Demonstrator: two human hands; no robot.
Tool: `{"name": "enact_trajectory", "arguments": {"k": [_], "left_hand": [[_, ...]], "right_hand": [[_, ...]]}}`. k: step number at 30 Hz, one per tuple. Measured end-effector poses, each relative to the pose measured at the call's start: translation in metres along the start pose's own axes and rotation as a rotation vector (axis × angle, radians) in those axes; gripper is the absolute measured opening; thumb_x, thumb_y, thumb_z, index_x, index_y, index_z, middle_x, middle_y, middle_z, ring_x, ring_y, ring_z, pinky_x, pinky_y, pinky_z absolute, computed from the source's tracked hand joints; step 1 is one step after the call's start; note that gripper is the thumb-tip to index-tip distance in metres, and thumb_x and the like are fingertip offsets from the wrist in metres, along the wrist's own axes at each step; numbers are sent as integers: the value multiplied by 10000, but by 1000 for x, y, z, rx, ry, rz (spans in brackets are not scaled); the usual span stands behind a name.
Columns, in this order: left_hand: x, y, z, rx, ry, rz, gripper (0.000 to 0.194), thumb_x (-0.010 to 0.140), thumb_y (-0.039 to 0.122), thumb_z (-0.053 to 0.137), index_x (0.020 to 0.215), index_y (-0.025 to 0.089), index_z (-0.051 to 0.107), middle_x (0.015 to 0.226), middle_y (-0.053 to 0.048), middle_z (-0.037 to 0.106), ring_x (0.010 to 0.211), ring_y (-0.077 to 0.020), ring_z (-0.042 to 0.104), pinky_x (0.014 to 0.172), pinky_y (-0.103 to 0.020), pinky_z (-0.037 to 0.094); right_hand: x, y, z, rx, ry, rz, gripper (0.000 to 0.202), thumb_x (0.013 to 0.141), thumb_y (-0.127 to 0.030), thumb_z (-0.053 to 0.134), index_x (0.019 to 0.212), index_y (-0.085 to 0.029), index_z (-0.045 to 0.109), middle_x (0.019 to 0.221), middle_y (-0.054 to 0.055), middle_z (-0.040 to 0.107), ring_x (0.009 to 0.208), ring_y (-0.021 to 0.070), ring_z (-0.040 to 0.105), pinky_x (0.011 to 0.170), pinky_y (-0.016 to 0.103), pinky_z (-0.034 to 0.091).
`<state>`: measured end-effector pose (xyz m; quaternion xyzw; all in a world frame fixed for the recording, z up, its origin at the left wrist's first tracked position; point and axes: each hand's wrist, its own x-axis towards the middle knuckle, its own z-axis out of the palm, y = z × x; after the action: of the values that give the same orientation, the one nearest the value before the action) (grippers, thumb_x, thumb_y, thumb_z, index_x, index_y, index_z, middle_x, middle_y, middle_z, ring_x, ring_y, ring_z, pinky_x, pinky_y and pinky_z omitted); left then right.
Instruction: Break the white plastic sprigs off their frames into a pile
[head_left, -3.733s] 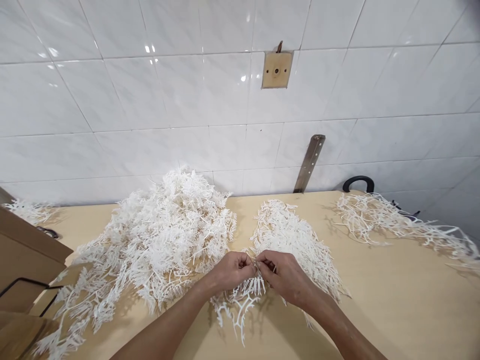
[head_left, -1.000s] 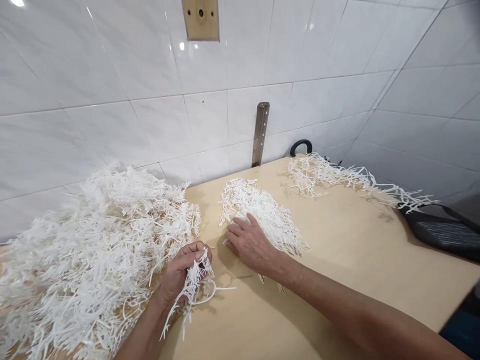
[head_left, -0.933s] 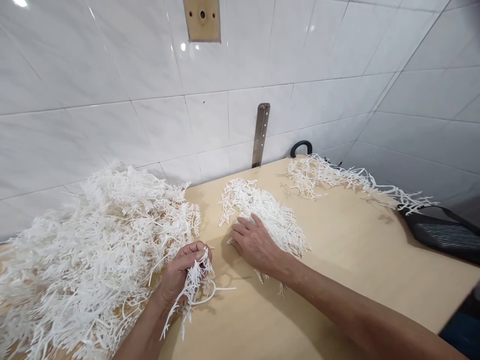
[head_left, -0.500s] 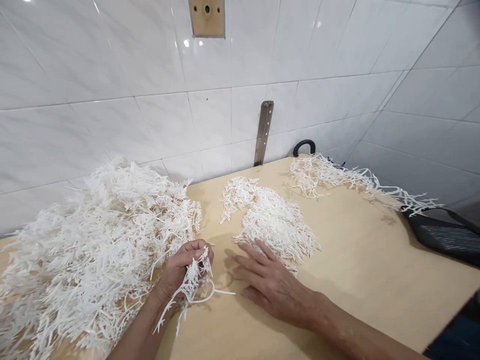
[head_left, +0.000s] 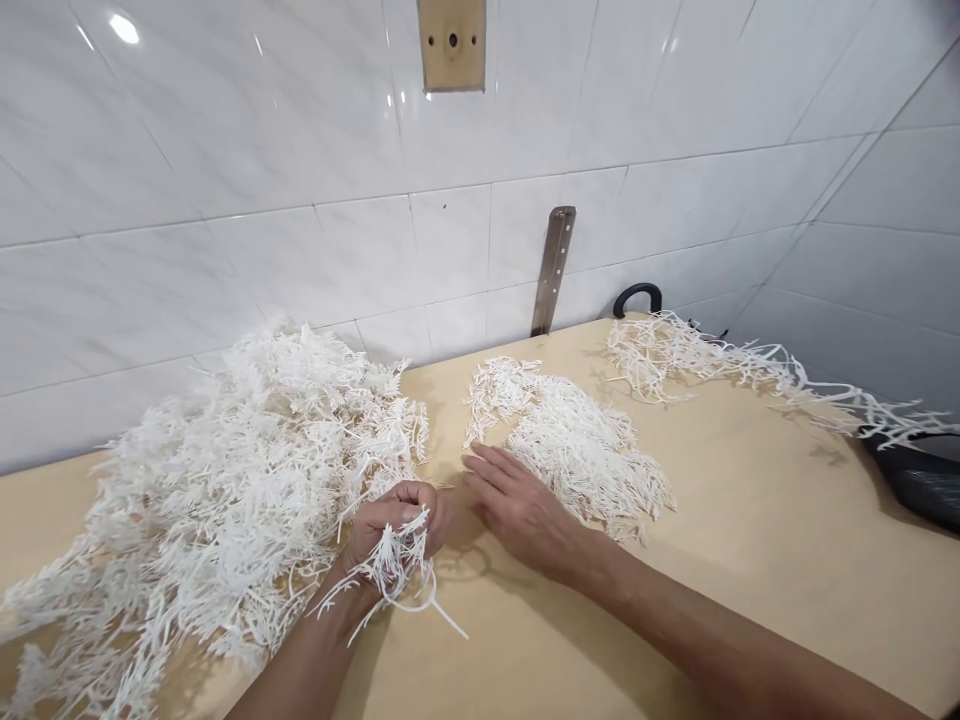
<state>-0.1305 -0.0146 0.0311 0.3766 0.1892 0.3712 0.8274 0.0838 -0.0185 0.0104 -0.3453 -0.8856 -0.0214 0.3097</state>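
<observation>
Sprig [head_left: 393,556]: gripped in left hand [head_left: 405,503]
Right hand [head_left: 519,508]: unclenched
Pile [head_left: 589,450]: spread beside right hand, toward far edge of surface [head_left: 757,530]

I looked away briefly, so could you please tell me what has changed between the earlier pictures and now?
The left hand and right hand, together at first, have moved apart. The left holds branching white sprigs; the right, no longer pinching, has its fingers extended beside the low pile of short white strands. The large feathery white heap and the tangled bare-stemmed white heap stay on the pale wood-coloured table.
</observation>
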Motion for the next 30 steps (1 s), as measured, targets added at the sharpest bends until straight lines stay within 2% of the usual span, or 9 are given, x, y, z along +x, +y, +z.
{"name": "enact_trajectory", "arguments": {"k": [3,6,9,13,15,19,24,27,30], "left_hand": [[0,-2,0,-4,-5,19,239,654,302,679,541,151,534,482,-1,410,448,-102,387,450,-240,266],[0,-4,-1,-20,-1,32,209,664,281,657,553,145,545,487,-6,420,448,-101,383,445,-238,242],[1,-6,-3,-14,10,40,208,675,286,647,561,146,543,492,-6,413,457,-104,383,450,-237,234],[2,-7,-4,2,-8,32,220,660,293,663,558,150,531,498,-2,403,457,-104,372,441,-232,221],[3,-7,-4,-5,-11,28,210,657,288,666,561,150,539,493,0,398,452,-105,366,429,-232,216],[4,-7,-2,-24,1,33,190,674,269,656,568,142,563,485,-2,410,448,-101,372,420,-233,218],[5,-7,3,-32,-28,2,195,660,263,665,552,136,564,480,-4,417,447,-99,374,427,-235,216],[6,-9,2,-31,-22,0,195,660,270,660,557,141,555,479,-2,409,441,-99,365,421,-234,210],[6,-12,-1,-42,-23,14,176,665,264,649,572,142,563,482,7,390,432,-95,342,404,-230,199]], "right_hand": [[23,-8,26,-3,-79,-24,254,908,-73,489,1124,-123,611,1284,163,602,1333,284,441,1097,523,397],[39,1,45,-87,-98,76,204,859,-33,501,973,-120,647,1234,183,620,1295,300,469,1094,509,378],[56,17,54,-249,-98,194,335,894,-56,436,1182,-77,605,1401,224,507,1399,322,338,1138,532,282],[79,36,57,-375,-168,316,439,912,-106,396,1329,-51,523,1520,245,355,1438,361,243,1129,621,177],[83,45,58,-427,-216,384,420,887,-87,399,1264,-62,583,1466,251,430,1386,376,322,1097,644,202],[72,57,54,-494,-258,460,378,838,-51,427,1133,-49,664,1169,274,628,1117,372,538,1025,614,306],[53,65,34,-525,-282,489,288,791,-70,507,997,-63,709,1018,270,651,1029,391,551,970,610,345],[66,67,27,-509,-257,479,254,818,-115,524,999,-64,694,1095,278,630,1108,407,519,982,610,333],[95,72,34,-468,-207,440,405,931,-251,462,1283,-75,560,1397,260,479,1328,390,357,1083,601,227]]}}
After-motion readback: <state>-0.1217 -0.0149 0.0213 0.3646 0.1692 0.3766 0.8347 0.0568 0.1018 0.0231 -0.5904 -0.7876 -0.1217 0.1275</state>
